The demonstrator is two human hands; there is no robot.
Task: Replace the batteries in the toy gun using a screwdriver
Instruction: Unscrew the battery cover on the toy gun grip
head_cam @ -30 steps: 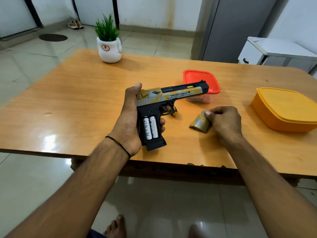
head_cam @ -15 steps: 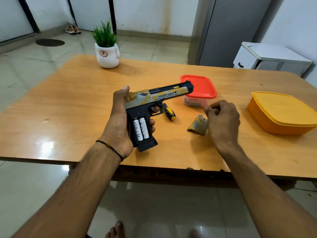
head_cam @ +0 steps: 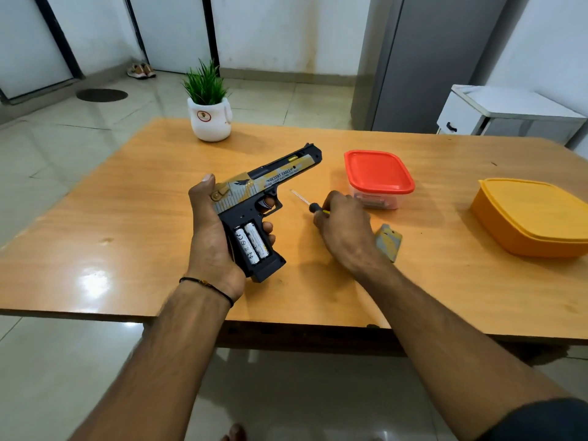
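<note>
My left hand (head_cam: pixel 211 240) grips the black and gold toy gun (head_cam: pixel 270 183) by its handle, barrel pointing up and right. The handle's side is uncovered and two white batteries (head_cam: pixel 251 243) sit side by side in the compartment. My right hand (head_cam: pixel 342 230) closes its fingers round the black and yellow handle of the screwdriver (head_cam: pixel 313 207), whose thin shaft points up-left toward the gun's trigger. The gold battery cover (head_cam: pixel 389 241) lies on the wooden table (head_cam: pixel 127 218) just right of my right wrist.
A clear box with a red lid (head_cam: pixel 378 173) stands behind my right hand. An orange lidded box (head_cam: pixel 534 214) sits at the table's right. A white pot with a green plant (head_cam: pixel 210 116) stands at the back. The table's front edge is close below my wrists.
My right hand let go of the battery cover, moved left and took hold of the screwdriver. My left hand tilted the gun's barrel upward.
</note>
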